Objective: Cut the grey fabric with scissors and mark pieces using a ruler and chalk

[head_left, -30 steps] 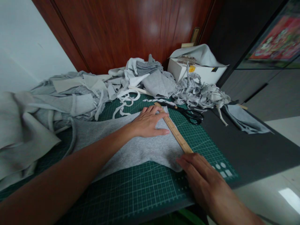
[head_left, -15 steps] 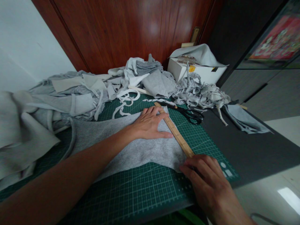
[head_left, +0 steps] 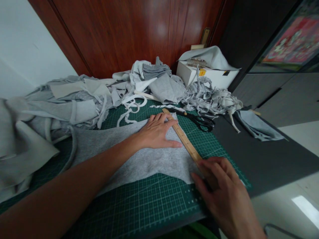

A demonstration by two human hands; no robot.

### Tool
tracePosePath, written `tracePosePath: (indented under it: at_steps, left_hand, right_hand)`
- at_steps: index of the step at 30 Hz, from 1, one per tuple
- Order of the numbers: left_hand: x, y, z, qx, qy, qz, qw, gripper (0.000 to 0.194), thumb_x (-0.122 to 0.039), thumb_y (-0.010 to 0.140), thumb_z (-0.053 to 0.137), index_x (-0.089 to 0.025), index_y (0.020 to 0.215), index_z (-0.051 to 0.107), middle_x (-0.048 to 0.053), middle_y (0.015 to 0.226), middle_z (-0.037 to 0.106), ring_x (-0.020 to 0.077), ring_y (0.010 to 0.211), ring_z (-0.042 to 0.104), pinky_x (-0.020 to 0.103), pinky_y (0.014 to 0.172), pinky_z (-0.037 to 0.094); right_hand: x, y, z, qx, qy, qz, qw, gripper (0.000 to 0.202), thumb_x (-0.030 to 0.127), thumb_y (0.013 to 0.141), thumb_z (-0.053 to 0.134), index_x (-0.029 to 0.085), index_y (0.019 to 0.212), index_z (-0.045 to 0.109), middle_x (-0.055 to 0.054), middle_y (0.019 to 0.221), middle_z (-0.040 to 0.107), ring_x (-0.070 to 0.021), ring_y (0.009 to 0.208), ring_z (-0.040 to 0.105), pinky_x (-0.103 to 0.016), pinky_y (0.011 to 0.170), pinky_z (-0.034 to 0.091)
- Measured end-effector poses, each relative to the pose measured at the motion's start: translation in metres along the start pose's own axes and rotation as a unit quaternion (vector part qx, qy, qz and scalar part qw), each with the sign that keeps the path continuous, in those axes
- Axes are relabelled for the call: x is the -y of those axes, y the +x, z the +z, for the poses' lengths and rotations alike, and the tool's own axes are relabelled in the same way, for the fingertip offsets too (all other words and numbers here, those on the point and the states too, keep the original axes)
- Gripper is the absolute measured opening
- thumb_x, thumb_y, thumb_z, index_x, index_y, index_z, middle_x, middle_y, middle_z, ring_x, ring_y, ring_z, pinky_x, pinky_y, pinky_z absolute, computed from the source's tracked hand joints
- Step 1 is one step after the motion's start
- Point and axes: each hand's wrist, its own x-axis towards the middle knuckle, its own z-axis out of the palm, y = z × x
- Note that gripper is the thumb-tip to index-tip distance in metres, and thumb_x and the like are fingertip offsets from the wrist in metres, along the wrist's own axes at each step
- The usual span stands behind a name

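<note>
A piece of grey knit fabric (head_left: 149, 162) lies on the green cutting mat (head_left: 139, 199). Across its right end runs a wooden ruler (head_left: 185, 139), slanting toward me. My left hand (head_left: 158, 131) is spread flat on the fabric, its fingers and thumb apart, with fingertips on the ruler's far part. At the near end of the ruler, my right hand (head_left: 221, 189) has its fingers over the wood and its thumb low by the fabric's corner; the ruler's tip is hidden under it. Black-handled scissors (head_left: 200, 121) lie on the mat just right of the ruler.
Grey and white fabric scraps (head_left: 87, 96) are heaped along the back and left. White strips (head_left: 133, 104) curl on the mat. A white box (head_left: 208, 74) stands at the back beside a tangle of strips (head_left: 211, 98). Folded grey cloth (head_left: 259, 124) lies at the right.
My right hand has shifted slightly up along the ruler, and its thumb and fingers have spread a little. My left hand, the fabric and the ruler stay in place; the view has shifted slightly.
</note>
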Motion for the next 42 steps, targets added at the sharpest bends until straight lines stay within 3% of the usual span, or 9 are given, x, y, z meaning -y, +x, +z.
tracePosePath:
  at_steps: [3,10,14,18,20,23,27,34,42]
  left_hand:
    - [0.0,0.0,0.0,-0.004,-0.001,0.005,1.0,0.096,-0.09,0.08,0.055,-0.025,0.151,0.05,0.016,0.155,0.045,0.0386,0.138,0.044,0.054,0.112,0.035]
    - [0.0,0.0,-0.002,0.0,-0.005,0.01,1.0,0.097,-0.089,0.08,0.057,-0.024,0.151,0.05,0.017,0.154,0.044,0.0378,0.138,0.046,0.052,0.115,0.037]
    - [0.0,-0.001,-0.003,-0.003,-0.017,0.015,1.0,0.089,-0.088,0.083,0.054,-0.029,0.15,0.052,0.014,0.153,0.044,0.0367,0.137,0.047,0.051,0.115,0.039]
    - [-0.006,-0.001,-0.003,-0.005,-0.016,0.002,1.0,0.07,-0.075,0.099,0.038,-0.027,0.147,0.053,0.013,0.151,0.048,0.0341,0.138,0.048,0.05,0.116,0.039]
    - [-0.01,-0.001,-0.002,-0.006,0.001,-0.008,1.0,0.065,-0.07,0.102,0.038,-0.025,0.146,0.053,0.014,0.15,0.049,0.0347,0.139,0.047,0.052,0.117,0.037]
    - [-0.013,0.0,-0.001,-0.004,0.018,-0.012,1.0,0.065,-0.068,0.1,0.044,-0.022,0.145,0.053,0.015,0.151,0.049,0.0365,0.14,0.045,0.053,0.117,0.036]
    - [-0.015,0.0,-0.002,-0.004,0.018,-0.011,1.0,0.065,-0.067,0.101,0.045,-0.021,0.146,0.052,0.015,0.15,0.05,0.0362,0.139,0.047,0.052,0.116,0.038]
    - [-0.013,-0.001,-0.002,-0.009,0.011,-0.002,1.0,0.061,-0.064,0.101,0.045,-0.02,0.143,0.051,0.015,0.149,0.051,0.0351,0.14,0.045,0.051,0.117,0.037]
    - [-0.002,-0.002,-0.001,0.006,-0.029,0.014,0.999,0.062,-0.061,0.1,0.054,-0.019,0.145,0.049,0.017,0.153,0.044,0.0336,0.146,0.041,0.048,0.122,0.034]
  right_hand:
    - [-0.008,0.002,-0.003,0.016,-0.023,0.007,1.0,0.031,0.042,0.097,0.067,0.018,0.116,0.068,-0.016,0.113,0.062,-0.0324,0.1,0.065,-0.05,0.082,0.06]
    - [-0.019,0.009,-0.013,0.077,-0.028,-0.022,0.996,0.045,0.04,0.094,0.072,0.023,0.134,0.059,-0.016,0.126,0.061,-0.0358,0.112,0.061,-0.062,0.095,0.057]
    - [-0.023,0.016,-0.015,0.097,-0.009,-0.043,0.994,0.05,0.04,0.095,0.071,0.023,0.139,0.054,-0.016,0.133,0.06,-0.0356,0.12,0.06,-0.061,0.1,0.057]
    - [-0.022,0.021,-0.017,0.116,0.001,-0.063,0.991,0.045,0.037,0.097,0.069,0.023,0.137,0.055,-0.015,0.134,0.062,-0.0333,0.121,0.063,-0.057,0.1,0.058]
    - [-0.022,0.02,-0.021,0.119,-0.008,-0.059,0.991,0.047,0.04,0.095,0.072,0.022,0.135,0.055,-0.015,0.129,0.065,-0.0326,0.116,0.067,-0.053,0.096,0.061]
    - [-0.023,0.014,-0.033,0.159,-0.038,-0.045,0.986,0.05,0.044,0.085,0.082,0.021,0.124,0.059,-0.01,0.105,0.074,-0.0282,0.086,0.075,-0.042,0.07,0.065]
    - [-0.029,0.005,-0.047,0.215,-0.065,-0.045,0.973,0.037,0.034,0.082,0.08,0.024,0.113,0.062,-0.001,0.079,0.074,-0.0216,0.056,0.073,-0.03,0.044,0.054]
    - [-0.022,-0.001,-0.039,0.157,-0.02,-0.015,0.987,0.035,0.025,0.083,0.064,0.02,0.117,0.057,0.006,0.061,0.063,-0.0128,0.039,0.059,-0.024,0.035,0.043]
    - [-0.006,-0.016,-0.03,0.116,0.055,0.029,0.991,0.045,0.028,0.089,0.068,0.02,0.129,0.049,0.008,0.066,0.061,-0.0116,0.043,0.062,-0.02,0.039,0.053]
